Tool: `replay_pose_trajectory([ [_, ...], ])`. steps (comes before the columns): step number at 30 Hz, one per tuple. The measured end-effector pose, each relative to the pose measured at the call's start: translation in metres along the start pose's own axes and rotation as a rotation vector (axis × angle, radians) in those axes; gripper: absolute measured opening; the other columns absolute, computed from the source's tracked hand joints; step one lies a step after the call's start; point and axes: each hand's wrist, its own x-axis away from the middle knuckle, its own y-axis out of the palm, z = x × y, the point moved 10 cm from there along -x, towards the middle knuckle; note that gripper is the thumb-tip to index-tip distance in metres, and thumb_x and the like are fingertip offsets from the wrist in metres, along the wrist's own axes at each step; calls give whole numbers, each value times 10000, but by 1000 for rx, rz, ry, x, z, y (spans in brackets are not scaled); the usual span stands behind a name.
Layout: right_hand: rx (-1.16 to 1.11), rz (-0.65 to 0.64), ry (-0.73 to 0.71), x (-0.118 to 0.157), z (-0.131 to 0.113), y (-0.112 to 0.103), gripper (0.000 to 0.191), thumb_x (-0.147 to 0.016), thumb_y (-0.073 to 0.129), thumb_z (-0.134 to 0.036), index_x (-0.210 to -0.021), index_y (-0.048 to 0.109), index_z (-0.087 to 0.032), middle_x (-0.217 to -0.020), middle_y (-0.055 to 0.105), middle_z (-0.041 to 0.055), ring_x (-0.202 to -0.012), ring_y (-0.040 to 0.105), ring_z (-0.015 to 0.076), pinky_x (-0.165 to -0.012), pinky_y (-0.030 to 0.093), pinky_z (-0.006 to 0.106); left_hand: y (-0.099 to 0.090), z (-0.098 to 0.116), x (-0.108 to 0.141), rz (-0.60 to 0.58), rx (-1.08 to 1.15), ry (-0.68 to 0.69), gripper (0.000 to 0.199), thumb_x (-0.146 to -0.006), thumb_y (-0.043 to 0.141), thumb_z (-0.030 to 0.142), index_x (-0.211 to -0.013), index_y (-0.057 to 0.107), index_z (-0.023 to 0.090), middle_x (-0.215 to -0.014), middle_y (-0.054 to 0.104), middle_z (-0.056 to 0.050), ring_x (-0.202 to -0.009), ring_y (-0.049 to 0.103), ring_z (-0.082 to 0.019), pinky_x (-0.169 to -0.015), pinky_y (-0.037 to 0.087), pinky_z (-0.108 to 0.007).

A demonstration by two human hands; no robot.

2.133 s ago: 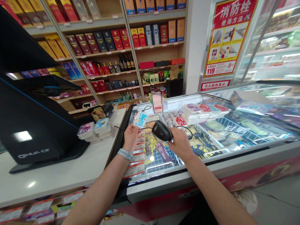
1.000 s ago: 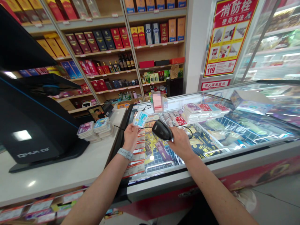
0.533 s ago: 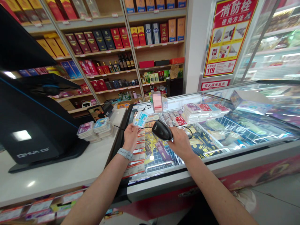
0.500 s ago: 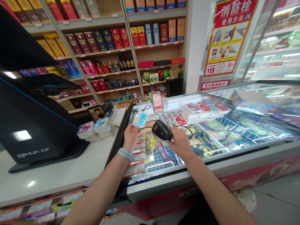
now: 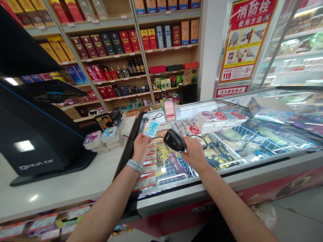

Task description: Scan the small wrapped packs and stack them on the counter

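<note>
Pinched in the fingers of my left hand [image 5: 141,146] is a small flat pack [image 5: 151,128] with a blue and white label, held over the near left corner of the chest freezer. My right hand [image 5: 194,152] is wrapped round a black barcode scanner [image 5: 174,139], whose head points left toward the pack. The scanner and pack are apart. A black cable [image 5: 205,143] loops by my right hand. Similar packs stand in a purple-labelled stack [image 5: 94,141] and a blue-labelled stack [image 5: 111,137] on the counter, left of my left hand.
The glass-topped freezer [image 5: 174,198] holds wire baskets of wrapped goods. More stacked packs [image 5: 207,121] sit on its glass, with an open carton [image 5: 270,109] farther right. A black checkout terminal [image 5: 42,134] stands on the white counter [image 5: 63,188]. Shelves of boxes [image 5: 116,53] line the back.
</note>
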Motion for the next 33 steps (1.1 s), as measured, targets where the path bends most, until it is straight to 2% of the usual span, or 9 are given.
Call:
replay_pose_trajectory([
  [33, 20, -22, -8, -1, -1, 2, 233, -770, 515, -133, -998, 547, -170, -903, 626, 82, -850, 554, 248, -766, 381, 362, 2, -1, 0, -6, -17, -9, 235, -644, 677, 295, -802, 568, 159, -760, 627, 5, -715, 587, -111, -792, 491, -291],
])
